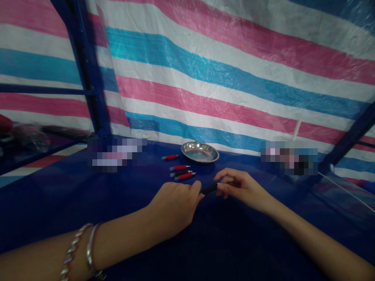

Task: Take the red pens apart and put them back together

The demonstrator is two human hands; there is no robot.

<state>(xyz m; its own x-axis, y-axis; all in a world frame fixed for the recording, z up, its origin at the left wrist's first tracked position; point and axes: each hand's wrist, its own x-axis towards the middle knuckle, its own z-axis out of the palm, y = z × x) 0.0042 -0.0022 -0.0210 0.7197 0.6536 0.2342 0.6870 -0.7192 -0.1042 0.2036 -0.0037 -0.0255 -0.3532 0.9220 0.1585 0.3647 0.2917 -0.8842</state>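
Between my two hands is a black pen (209, 189), held a little above the blue table. My left hand (177, 203) is closed round its left end, which the fingers hide. At the other end, the thumb and fingertips of my right hand (238, 185) pinch the pen. Just beyond my hands lie several pens side by side: a red pen (180, 168), a black pen (183, 173) and another red pen (186, 176). A further red pen (170, 157) rests farther back, left of a shallow round metal dish (200, 152).
The blue table (140, 171) ends at a striped plastic sheet (190, 70). Blurred-out items lie at the back left (117, 154) and back right (290, 158). A blue metal post (88, 70) stands at left, and a thin white cord (345, 191) runs along the right.
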